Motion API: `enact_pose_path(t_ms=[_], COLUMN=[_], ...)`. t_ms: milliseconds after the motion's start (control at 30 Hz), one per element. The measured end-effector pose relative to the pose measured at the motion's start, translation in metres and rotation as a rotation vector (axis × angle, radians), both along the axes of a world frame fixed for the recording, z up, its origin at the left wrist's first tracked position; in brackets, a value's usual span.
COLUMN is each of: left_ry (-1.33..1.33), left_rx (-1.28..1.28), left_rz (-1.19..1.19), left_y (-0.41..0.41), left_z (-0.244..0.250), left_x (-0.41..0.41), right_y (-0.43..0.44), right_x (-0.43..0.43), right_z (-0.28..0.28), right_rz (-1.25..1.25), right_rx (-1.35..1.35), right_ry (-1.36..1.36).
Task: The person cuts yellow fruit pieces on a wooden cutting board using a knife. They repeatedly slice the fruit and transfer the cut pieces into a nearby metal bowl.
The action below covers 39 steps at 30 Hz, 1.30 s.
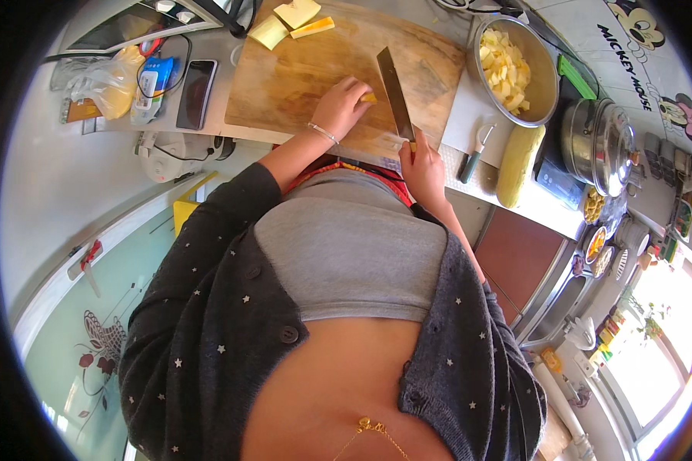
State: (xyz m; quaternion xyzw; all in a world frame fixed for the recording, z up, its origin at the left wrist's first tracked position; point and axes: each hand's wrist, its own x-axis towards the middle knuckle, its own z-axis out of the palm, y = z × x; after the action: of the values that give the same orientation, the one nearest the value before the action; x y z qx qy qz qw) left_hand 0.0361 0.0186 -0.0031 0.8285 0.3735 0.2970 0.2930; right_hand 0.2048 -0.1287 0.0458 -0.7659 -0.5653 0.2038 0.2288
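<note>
My left hand (346,104) has its fingers closed on a small yellow piece (368,98), over the wooden cutting board (300,75). To its right my right hand (424,164) grips the handle of a kitchen knife (396,92); the blade points away from me above the board and is apart from the piece. Several pale yellow chunks, one a light block (271,32) and one a narrow strip (313,27), lie at the board's far left corner. A steel bowl (544,75) right of the board holds many cut yellow pieces (503,69).
On the right are a peeler (477,154), a long yellow-green gourd-like vegetable (520,167) and a lidded steel pot (594,144). A smartphone (196,95), a blue packet (153,86) and a plastic bag (112,83) lie left of the board.
</note>
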Motion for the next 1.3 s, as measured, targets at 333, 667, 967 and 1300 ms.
enact_pose_path(t_ms=[333, 667, 967, 1300], left_ry=[-0.032, 0.04, 0.042, 0.043], left_rx=[0.157, 0.219, 0.241, 0.233], left_rz=[-0.102, -0.173, -0.177, -0.168], left_y=[-0.003, 0.005, 0.005, 0.003], left_z=[0.015, 0.004, 0.005, 0.006], left_x=[-0.004, -0.001, -0.001, -0.001], right_y=[0.003, 0.0, 0.002, 0.008], right_x=[0.001, -0.011, -0.014, -0.019], right_z=[0.033, 0.028, 0.03, 0.029], right_rz=[-0.03, -0.022, -0.03, -0.015], right_rx=[-0.077, -0.046, -0.087, -0.135], right_ry=[0.112, 0.131, 0.129, 0.078])
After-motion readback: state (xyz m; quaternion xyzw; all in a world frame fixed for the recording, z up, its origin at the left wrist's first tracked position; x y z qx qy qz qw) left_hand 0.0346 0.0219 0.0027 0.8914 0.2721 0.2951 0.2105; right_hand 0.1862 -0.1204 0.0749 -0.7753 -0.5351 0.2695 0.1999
